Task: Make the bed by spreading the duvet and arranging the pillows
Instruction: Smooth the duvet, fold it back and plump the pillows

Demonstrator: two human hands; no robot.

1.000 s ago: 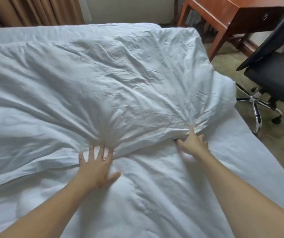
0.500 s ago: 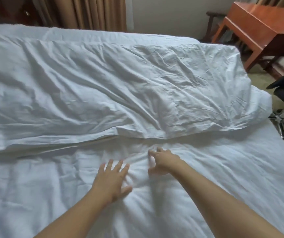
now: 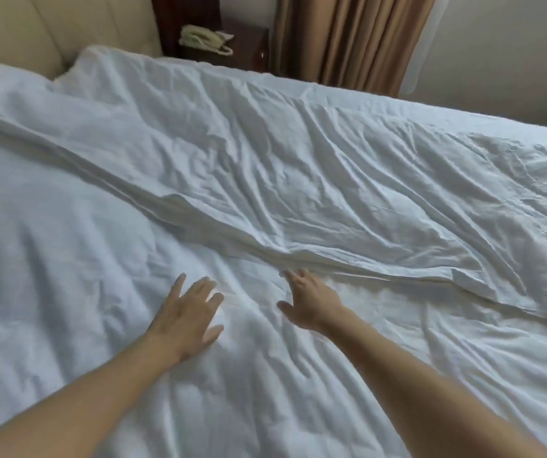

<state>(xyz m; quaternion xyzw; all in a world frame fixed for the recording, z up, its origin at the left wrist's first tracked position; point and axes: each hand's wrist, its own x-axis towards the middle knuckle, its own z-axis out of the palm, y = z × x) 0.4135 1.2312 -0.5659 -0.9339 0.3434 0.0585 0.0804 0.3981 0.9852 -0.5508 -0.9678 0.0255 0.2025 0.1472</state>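
A white duvet (image 3: 298, 180) lies wrinkled across the far half of the bed, its folded edge running diagonally from upper left to lower right. Nearer me lies more white bedding (image 3: 67, 292). My left hand (image 3: 186, 315) rests flat on that bedding with fingers spread. My right hand (image 3: 308, 302) lies just right of it, fingers straight, fingertips touching the duvet's near edge. Neither hand holds anything. No separate pillow can be made out; a white puffed corner (image 3: 100, 61) lies against the headboard.
A padded beige headboard (image 3: 34, 28) stands at the upper left. Beside it a dark nightstand (image 3: 232, 38) carries a cream telephone (image 3: 202, 39). Brown curtains (image 3: 348, 38) hang behind the bed's far side.
The view has swung left from the desk and chair toward the headboard. Both hands came off the duvet's bunched edge and now lie open on the bedding, close together.
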